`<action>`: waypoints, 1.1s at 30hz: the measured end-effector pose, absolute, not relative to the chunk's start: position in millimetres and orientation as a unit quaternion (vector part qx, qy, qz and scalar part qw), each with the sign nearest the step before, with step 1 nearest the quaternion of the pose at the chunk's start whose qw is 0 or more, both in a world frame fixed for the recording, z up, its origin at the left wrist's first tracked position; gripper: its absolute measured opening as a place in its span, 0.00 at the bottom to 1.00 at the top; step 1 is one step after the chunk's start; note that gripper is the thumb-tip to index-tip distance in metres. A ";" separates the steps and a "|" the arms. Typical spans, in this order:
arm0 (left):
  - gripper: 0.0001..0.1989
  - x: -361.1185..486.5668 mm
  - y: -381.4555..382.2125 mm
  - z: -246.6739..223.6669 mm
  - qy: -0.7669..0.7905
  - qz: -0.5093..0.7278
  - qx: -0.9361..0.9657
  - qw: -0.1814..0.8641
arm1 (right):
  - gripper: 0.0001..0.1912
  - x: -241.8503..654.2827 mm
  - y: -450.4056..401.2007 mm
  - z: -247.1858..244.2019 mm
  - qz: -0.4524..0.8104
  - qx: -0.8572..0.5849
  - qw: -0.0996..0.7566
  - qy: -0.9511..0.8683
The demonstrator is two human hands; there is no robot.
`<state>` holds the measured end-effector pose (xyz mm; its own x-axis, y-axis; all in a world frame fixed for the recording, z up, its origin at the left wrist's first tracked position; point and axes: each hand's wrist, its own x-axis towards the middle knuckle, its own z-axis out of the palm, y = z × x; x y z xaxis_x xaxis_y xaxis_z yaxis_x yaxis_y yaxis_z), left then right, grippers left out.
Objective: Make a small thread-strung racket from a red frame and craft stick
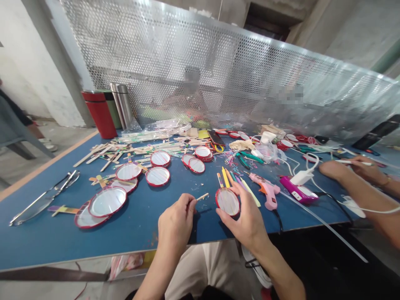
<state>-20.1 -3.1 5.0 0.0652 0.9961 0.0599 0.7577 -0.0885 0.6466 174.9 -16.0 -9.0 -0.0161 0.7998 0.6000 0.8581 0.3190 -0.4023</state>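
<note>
My left hand (176,221) pinches a short thin wooden stick (202,196) between thumb and fingers, its free end pointing right. A small round disc (228,202) with a red rim and a pale shiny face is gripped at its edge by my right hand (249,221), thumb below and fingers above. The stick and the disc are apart, just above the front of the blue table (137,229). Behind the disc lie several coloured glue sticks (225,177). A pink hot glue gun (268,191) rests right of my right hand.
More red-rimmed discs (108,201) lie left, some with craft sticks attached. Loose craft sticks (103,156) spread behind them. Glasses (46,198), a red flask (100,114), green pliers (250,157) and a purple power strip (298,191) surround the workspace. A co-worker's arm (362,183) reaches in right.
</note>
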 end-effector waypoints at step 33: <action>0.10 -6.0 12.2 20.3 0.690 0.180 0.671 0.203 | 0.39 182.1 -49.0 -18.8 0.042 -0.469 0.393 -0.790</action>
<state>-6.0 12.2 20.3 -0.0171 0.9991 -0.0395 0.8529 0.0352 0.5208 182.1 -49.0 -18.8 -0.2512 0.7741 0.5811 0.7089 0.5559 -0.4341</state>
